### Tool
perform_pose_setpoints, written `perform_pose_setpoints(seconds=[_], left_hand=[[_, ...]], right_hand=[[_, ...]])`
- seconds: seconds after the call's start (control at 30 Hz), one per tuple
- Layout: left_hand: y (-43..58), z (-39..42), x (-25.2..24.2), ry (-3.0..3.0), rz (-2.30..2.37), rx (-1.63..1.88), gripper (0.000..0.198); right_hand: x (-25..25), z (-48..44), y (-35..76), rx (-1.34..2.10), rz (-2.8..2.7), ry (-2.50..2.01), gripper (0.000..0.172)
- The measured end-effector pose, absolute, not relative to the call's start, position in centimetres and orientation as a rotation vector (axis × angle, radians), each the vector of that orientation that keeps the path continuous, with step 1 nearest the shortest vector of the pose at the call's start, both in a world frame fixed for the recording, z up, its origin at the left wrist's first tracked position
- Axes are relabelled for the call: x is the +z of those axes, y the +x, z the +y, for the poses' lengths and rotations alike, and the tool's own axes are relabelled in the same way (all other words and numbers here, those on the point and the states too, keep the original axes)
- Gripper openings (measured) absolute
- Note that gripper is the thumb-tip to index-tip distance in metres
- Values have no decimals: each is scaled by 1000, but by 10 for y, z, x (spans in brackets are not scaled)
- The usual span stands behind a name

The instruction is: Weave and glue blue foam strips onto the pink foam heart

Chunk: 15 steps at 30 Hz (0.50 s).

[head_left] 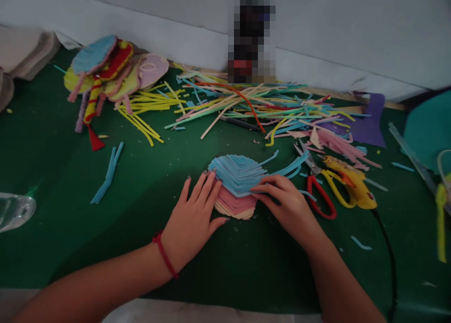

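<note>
A rounded panel of pipe cleaners [239,170] lies on the green table, blue on top, with pink and cream V-shaped rows at its lower end. Several blue pipe cleaner ends [291,165] stick out past its right edge. My left hand [195,212] rests flat, fingers spread, with its fingertips on the panel's left edge. On the opposite side my right hand [285,203] pinches a blue pipe cleaner at the panel's edge, thumb and fingers close together. Scissors with red and yellow handles [321,191] and a yellow glue gun [352,182] lie right of that hand.
Loose coloured pipe cleaners [239,106] are heaped along the back. Fan-shaped pieces [95,55] are stacked at the back left. Cut blue pipe cleaners [108,175] lie left of my hands. The glue gun's black cord [392,262] runs down the right side. A clear plastic object [16,210] sits at the left edge.
</note>
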State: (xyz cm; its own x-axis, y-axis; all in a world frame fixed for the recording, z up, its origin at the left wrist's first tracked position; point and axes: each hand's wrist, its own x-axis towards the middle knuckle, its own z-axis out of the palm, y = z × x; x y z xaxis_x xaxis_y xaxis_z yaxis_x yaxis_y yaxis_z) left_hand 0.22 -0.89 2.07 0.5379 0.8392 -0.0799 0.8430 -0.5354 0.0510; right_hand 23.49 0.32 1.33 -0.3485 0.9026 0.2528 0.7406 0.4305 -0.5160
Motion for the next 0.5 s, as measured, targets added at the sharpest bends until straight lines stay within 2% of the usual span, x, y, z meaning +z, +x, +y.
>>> perform_pose_setpoints(seconds=[0.5], left_hand=[[2,-13,21,2740,1403,-28,65]], right_hand=[[12,5,241,479,-2233,-1399,15]])
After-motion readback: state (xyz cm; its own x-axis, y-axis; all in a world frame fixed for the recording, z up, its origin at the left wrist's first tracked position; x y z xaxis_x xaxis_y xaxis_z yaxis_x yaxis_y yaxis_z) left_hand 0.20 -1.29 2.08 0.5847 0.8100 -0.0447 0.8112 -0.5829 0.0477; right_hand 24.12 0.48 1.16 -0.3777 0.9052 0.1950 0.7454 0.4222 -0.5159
